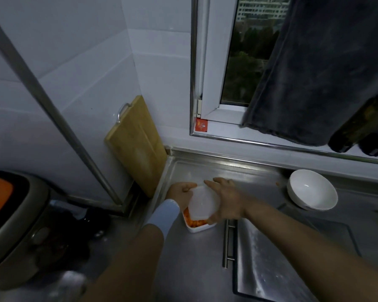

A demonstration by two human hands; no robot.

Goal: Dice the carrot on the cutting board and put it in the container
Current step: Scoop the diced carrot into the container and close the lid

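Pinching translucent white plastic lid [203,202] with left hand [182,190] and right hand [226,202] fingers [214,184]; best to square it over white square container [196,229], then press evenly.

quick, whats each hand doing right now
left hand: grips the lid at its left edge
right hand: grips the lid's right side, over the container of carrot

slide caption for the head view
Left hand and right hand hold a lid over the container of diced carrot on the counter.
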